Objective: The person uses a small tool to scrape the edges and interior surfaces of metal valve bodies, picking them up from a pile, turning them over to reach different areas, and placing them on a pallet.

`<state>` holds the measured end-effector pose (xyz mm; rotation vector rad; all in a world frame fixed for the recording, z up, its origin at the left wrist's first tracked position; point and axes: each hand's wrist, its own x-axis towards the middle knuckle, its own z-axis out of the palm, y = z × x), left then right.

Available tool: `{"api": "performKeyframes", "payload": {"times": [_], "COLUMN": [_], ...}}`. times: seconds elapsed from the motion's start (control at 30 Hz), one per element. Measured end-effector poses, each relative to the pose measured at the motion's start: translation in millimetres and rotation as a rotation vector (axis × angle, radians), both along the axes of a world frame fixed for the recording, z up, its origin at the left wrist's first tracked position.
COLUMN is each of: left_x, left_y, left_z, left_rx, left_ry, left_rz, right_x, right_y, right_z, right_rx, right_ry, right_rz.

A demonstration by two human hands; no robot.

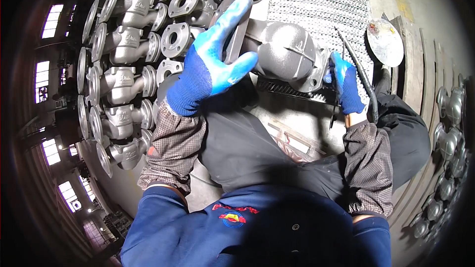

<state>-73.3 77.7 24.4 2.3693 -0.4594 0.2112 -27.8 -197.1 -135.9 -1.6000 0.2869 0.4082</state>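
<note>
A grey cast-metal valve body (287, 49) lies across a ribbed metal surface in front of me, its rounded middle facing up. My left hand (213, 57), in a blue coated glove, grips the large flange at its left end, thumb on the inner side and fingers over the rim. At the other end, my right hand (348, 81), gloved alike, has its fingers curled at the edge of the smaller flange (319, 71) with bolt holes. Its fingertips are partly hidden. A thin dark rod-like piece (334, 111) runs beside the right hand; whether that hand touches it is unclear.
Several rows of similar flanged valve bodies (123, 44) stand close on my left. A dark hose (363, 69) curves past my right hand. Beyond it sits a pale round disc (385, 43). More castings (448, 143) lie at the far right, past wooden planks (415, 69).
</note>
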Motion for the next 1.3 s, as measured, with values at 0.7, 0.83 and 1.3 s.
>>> {"api": "performKeyframes", "payload": {"times": [0.7, 0.83, 1.3], "left_x": [15.0, 9.1, 5.2], "left_y": [7.4, 8.8, 35.1], "left_z": [-15.5, -21.8, -23.5], "left_rx": [-0.256, -0.271, 0.115], "left_ry": [0.226, 0.169, -0.209], "left_rz": [0.388, 0.387, 0.226], "right_x": [11.3, 21.3, 0.8], "right_y": [3.6, 7.1, 4.5], "right_z": [-5.8, 0.7, 17.9], "right_rx": [0.211, 0.227, 0.198], "right_ry": [0.013, -0.029, 0.043], "right_rz": [-0.074, -0.122, -0.122]}}
